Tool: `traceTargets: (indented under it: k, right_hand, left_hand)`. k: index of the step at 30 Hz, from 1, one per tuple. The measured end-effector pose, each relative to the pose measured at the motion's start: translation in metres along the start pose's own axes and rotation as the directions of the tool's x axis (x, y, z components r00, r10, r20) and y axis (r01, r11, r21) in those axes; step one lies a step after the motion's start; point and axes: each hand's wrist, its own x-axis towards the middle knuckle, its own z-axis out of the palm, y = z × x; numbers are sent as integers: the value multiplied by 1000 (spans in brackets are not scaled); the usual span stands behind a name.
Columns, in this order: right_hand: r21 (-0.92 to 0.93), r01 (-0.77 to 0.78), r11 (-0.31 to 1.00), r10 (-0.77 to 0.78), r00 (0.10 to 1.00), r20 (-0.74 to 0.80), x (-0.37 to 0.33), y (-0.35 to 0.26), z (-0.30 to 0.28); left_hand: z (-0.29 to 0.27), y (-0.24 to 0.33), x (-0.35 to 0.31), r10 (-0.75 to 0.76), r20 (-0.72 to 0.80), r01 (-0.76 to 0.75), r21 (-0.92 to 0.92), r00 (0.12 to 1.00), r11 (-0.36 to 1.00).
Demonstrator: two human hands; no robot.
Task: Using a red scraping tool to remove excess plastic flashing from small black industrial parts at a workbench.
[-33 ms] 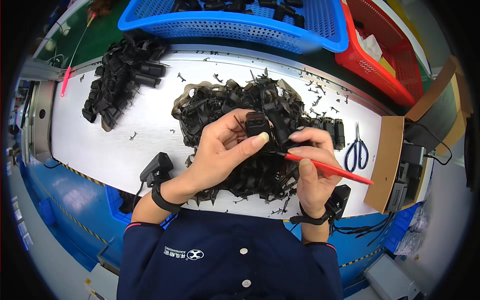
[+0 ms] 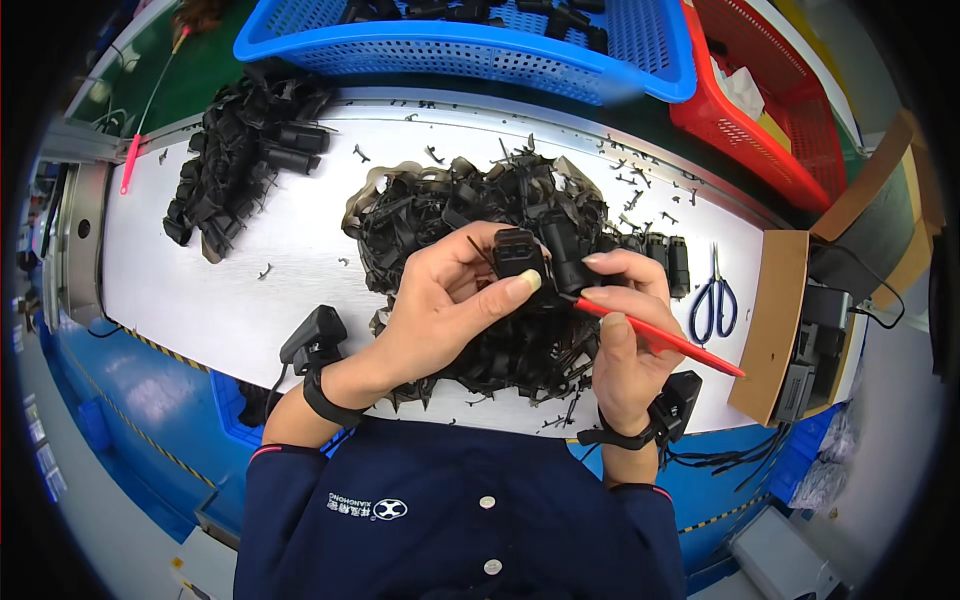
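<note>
Between its thumb and fingers, my left hand (image 2: 445, 290) pinches a small black plastic part (image 2: 517, 252) with recesses in its facing end. My right hand (image 2: 630, 350) is closed round a slim red-handled tool (image 2: 672, 342), its thin dark tip pointing left beside that part. Whether the tip touches the part is hard to make out. Under both hands spreads a heap of black moulded parts (image 2: 470, 195) tangled with thin strips. A dark cylindrical piece (image 2: 568, 250) lies just beyond my right fingertips; I cannot tell if it is held.
Dark blue-handled snips (image 2: 714, 310) lie on the white table, near a cardboard box (image 2: 770, 325) holding dark devices. Another pile of black parts (image 2: 235, 165) sits far left, by a pink-handled rod (image 2: 131, 163). Blue (image 2: 460, 52) and red baskets (image 2: 755, 140) stand behind; small scraps dot the tabletop.
The black part in my left hand has shifted slightly downward and to the right. My right hand and the red-handled tool have barely moved.
</note>
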Motion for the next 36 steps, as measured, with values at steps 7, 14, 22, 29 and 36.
traceTargets:
  k: [7, 14, 22, 29, 36]
  right_hand:
    - [-50, 124, 991, -123, 992, 12, -2, 10, 2]
    - [-143, 159, 977, -161, 987, 1, -2, 9, 1]
    - [-465, 318, 826, -316, 945, 83, 2, 10, 3]
    - [-644, 488, 589, -470, 855, 219, 1, 7, 0]
    - [-655, 535, 533, -492, 826, 275, 6, 5, -13]
  left_hand:
    - [8, -7, -5, 57, -38, -48, 188, 998, 981]
    - [11, -13, 1, 348, 16, -330, 360, 937, 872]
    - [9, -11, 1, 445, 34, -389, 548, 895, 740]
    - [11, -14, 5, 397, -29, -344, 445, 917, 827]
    - [18, -19, -2, 286, 475, -544, 606, 833, 580]
